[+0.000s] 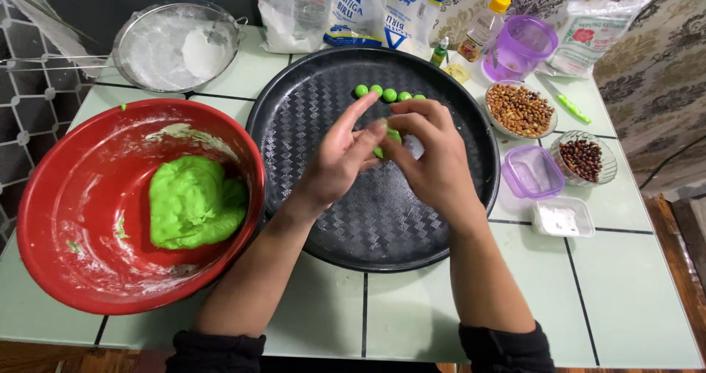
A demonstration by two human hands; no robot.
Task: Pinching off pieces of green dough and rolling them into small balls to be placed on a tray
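Both hands meet over the round black textured metal tray (294,130): the left hand (334,163) and right hand (434,156) press together, fingertips clamped on a small piece of bright green dough (392,135) at the tray's centre. At nine o'clock sits the big red plastic bowl (66,196), a lump of green dough (193,202) inside. At twelve o'clock on the tray, a row of small green dough balls (382,92). Farther, at two o'clock, a bowl of peanuts (519,109); at eleven, a floury metal sieve (176,46).
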